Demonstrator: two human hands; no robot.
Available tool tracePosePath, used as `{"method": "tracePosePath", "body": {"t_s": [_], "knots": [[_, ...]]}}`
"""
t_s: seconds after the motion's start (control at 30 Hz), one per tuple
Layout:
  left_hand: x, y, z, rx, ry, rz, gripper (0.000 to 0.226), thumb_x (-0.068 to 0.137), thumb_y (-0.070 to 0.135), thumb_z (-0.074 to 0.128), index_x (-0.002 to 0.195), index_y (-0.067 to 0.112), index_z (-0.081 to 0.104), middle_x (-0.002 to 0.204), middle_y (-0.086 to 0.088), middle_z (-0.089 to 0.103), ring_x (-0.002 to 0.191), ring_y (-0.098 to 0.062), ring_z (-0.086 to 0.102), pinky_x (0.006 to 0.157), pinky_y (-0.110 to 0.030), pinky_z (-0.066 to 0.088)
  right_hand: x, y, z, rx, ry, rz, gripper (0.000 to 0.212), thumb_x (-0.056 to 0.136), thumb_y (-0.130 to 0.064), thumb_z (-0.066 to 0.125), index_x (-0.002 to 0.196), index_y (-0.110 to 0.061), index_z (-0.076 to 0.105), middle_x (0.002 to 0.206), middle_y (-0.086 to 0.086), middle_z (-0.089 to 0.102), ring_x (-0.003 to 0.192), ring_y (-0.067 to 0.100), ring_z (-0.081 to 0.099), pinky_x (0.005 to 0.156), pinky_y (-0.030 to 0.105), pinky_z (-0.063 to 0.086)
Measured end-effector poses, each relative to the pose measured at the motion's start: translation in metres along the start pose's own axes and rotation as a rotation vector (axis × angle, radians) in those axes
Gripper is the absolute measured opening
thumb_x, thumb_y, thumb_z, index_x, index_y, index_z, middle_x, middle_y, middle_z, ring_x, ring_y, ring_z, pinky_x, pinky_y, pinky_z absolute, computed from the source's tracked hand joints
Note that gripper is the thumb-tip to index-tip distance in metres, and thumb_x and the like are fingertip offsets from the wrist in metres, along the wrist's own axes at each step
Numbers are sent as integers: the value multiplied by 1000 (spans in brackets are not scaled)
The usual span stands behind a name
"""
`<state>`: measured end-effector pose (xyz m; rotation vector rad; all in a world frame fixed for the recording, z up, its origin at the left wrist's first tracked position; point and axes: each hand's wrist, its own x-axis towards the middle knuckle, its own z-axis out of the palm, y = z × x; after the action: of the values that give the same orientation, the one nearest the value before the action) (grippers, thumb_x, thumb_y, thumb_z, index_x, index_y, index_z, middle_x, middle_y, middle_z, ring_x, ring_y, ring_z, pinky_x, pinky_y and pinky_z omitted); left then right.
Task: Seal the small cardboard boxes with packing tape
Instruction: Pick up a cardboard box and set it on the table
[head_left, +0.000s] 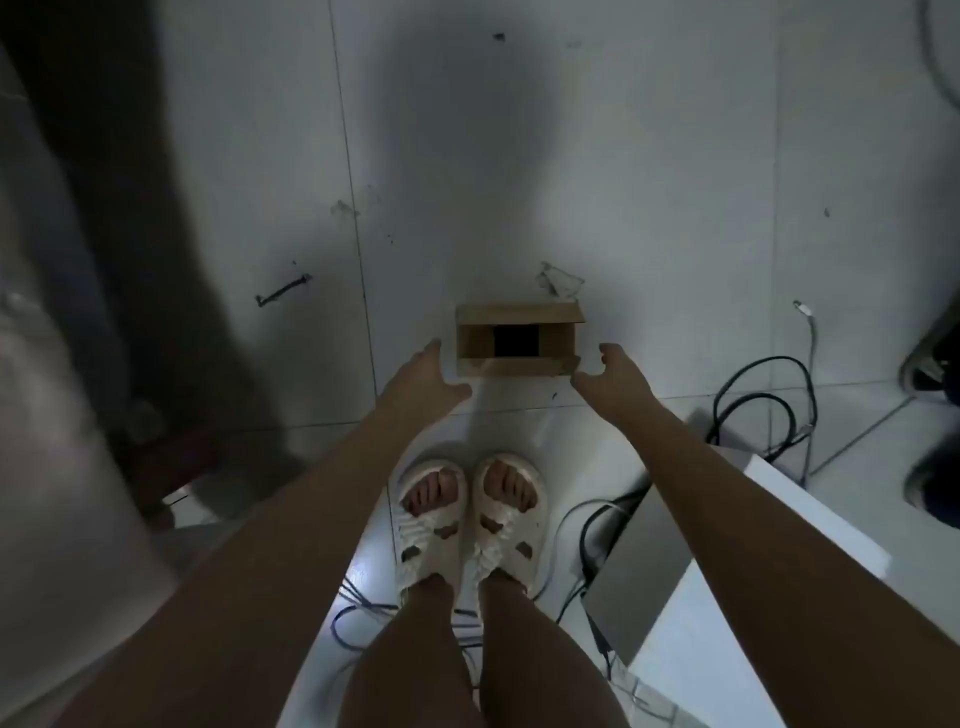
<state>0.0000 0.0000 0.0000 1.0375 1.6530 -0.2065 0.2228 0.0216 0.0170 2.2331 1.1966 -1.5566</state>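
A small brown cardboard box (519, 312) sits on the white tiled floor in front of my feet, its top flaps open and a dark interior showing. My left hand (428, 376) hovers just left of the box with fingers spread and holds nothing. My right hand (615, 371) is just right of the box, fingers loosely spread, its fingertips near the box's right corner. Neither hand clearly touches the box. No tape roll is in view.
My feet in white sandals (470, 519) stand close behind the box. Black cables (753, 410) loop on the floor at the right beside a white box-shaped object (753, 597). A dark bulky shape (130, 260) fills the left side. A crumpled clear scrap (558, 278) lies behind the box.
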Motion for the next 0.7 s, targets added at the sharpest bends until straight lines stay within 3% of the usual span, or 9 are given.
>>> {"method": "tracePosePath", "body": {"t_s": [0.13,0.23,0.3,0.37,0.43,0.5,0.6,0.7], "knots": [[25,-2,3,-218,-102,-43,89,84,24,70,150,10,13,154,-7,23,139,-19,27,101,-17,25,23,-2,14,152,-41,38,64,87,-20,59,142,-3,29,135,14,46,122,30,46,92,33,39],[35,2,8,-342,-145,-32,75,81,4,71,144,6,30,137,-9,45,113,-13,46,71,2,36,29,-1,25,260,-120,34,44,82,-8,58,125,-7,48,108,6,56,99,22,54,75,26,41],[31,4,9,-402,-133,-28,67,80,-4,69,138,5,39,117,-3,53,98,-9,46,55,2,37,26,0,29,317,-106,22,42,80,-6,59,121,-6,51,104,5,57,89,16,53,68,24,42],[26,3,8,-405,-117,-40,61,80,-3,69,133,12,44,97,11,53,98,-11,47,64,-6,41,17,2,30,346,-89,21,44,79,-4,60,122,-7,52,106,5,57,86,12,53,67,22,44],[14,3,4,-372,-118,-63,43,81,-1,69,107,27,50,85,17,47,94,-12,49,75,-15,40,3,3,28,347,-95,25,53,77,0,63,127,-9,49,112,4,55,95,15,53,75,25,46],[-2,4,-3,-419,-145,-83,39,81,-1,68,87,29,45,83,12,47,85,-12,49,69,-14,42,-13,-2,23,329,-91,18,60,75,2,65,130,-10,46,115,2,52,102,18,51,77,27,44],[-28,12,-20,-459,-146,-70,34,80,2,72,97,18,47,89,4,52,76,-5,49,59,-2,41,-41,-20,10,324,-46,-25,59,74,-1,69,127,-10,47,113,-1,53,96,16,53,70,21,44],[-58,33,-47,-467,-125,-56,34,74,0,77,94,11,51,83,4,54,70,-2,50,46,-3,41,-73,-46,-11,329,13,-102,53,72,-7,73,119,-10,49,97,-12,53,82,3,52,67,21,44]]}}
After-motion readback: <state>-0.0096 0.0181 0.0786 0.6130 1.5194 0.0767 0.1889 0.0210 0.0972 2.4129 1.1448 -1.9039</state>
